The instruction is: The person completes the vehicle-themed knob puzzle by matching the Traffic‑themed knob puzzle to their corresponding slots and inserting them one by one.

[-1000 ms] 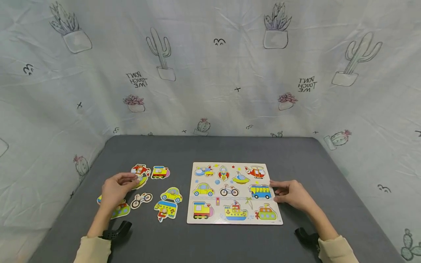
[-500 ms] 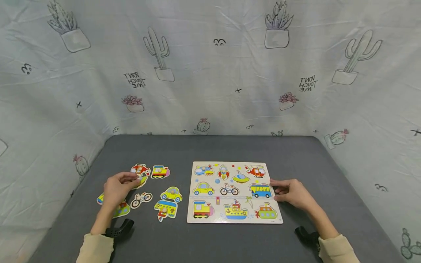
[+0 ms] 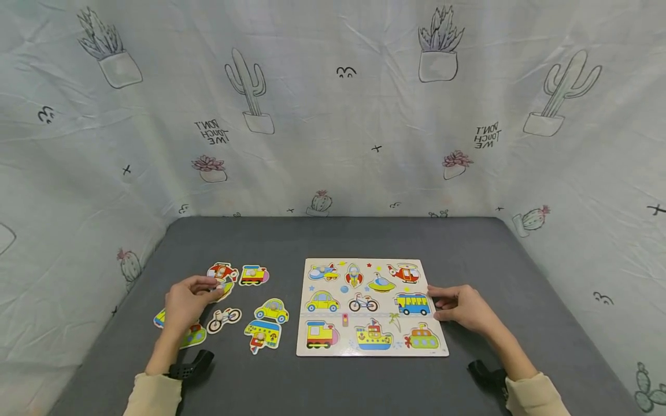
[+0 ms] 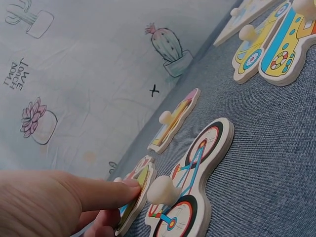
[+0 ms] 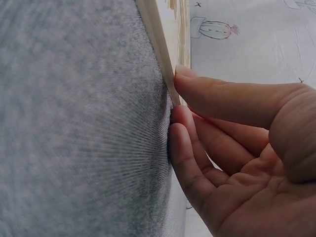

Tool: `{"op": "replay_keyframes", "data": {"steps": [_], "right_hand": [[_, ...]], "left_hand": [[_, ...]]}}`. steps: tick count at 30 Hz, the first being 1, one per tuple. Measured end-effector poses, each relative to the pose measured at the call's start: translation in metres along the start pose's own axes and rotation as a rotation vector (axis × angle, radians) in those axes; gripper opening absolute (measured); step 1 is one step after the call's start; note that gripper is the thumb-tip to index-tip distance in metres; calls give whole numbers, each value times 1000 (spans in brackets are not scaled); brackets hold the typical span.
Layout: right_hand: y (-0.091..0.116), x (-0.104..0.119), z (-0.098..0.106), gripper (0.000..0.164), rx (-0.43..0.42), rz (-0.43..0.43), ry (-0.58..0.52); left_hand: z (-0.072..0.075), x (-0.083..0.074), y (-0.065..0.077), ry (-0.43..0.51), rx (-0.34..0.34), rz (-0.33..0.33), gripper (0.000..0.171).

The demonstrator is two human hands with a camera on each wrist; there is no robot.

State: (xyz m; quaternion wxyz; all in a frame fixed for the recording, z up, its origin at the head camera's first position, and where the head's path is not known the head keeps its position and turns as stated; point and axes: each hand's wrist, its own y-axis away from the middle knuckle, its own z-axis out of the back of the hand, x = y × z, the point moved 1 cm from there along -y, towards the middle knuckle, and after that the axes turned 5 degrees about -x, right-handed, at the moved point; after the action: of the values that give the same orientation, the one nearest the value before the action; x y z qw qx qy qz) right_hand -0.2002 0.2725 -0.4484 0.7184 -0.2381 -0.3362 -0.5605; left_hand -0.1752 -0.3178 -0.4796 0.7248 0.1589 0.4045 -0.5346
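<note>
In the head view, my left hand [image 3: 186,301] is over the loose wooden puzzle pieces at left. Its thumb and fingers pinch the yellow-green flying saucer piece [image 4: 143,178], partly hidden by them. Just above lies the red helicopter piece [image 3: 222,271]. The bicycle piece [image 4: 181,190], with a round knob, is beside the fingers. My right hand [image 3: 464,309] holds the right edge of the white puzzle board [image 3: 346,345], thumb and curled fingers against its rim in the right wrist view. The board carries printed vehicle pictures and lies flat.
Further loose pieces lie left of the board: train [image 3: 254,275], car [image 3: 272,311], ship [image 3: 263,333], and a green piece [image 3: 193,336] partly under the left wrist. The grey table [image 3: 333,237] meets a cactus-printed cloth [image 3: 333,127] behind.
My left hand has shifted slightly to the right over the flying saucer piece, uncovering less of it. My right hand stays at the board's edge, and the board has not visibly moved.
</note>
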Motion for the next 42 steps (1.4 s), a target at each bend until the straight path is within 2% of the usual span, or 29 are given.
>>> {"op": "replay_keyframes", "data": {"steps": [11, 23, 29, 35, 38, 42], "right_hand": [[2, -1, 0, 50, -6, -1, -3], [-1, -3, 0, 50, -12, 10, 2], [0, -1, 1, 50, -5, 2, 3], [-3, 1, 2, 50, -7, 4, 3], [-3, 0, 1, 50, -6, 3, 2], [-1, -5, -1, 50, -3, -9, 10]], "left_hand": [[-1, 3, 1, -15, -28, -43, 27], [9, -10, 4, -2, -62, -51, 27], [9, -15, 7, 16, -83, -67, 27], [11, -28, 9, 57, -114, -104, 24], [9, -38, 12, 89, -108, -119, 23], [1, -54, 16, 134, -40, -141, 21]]}}
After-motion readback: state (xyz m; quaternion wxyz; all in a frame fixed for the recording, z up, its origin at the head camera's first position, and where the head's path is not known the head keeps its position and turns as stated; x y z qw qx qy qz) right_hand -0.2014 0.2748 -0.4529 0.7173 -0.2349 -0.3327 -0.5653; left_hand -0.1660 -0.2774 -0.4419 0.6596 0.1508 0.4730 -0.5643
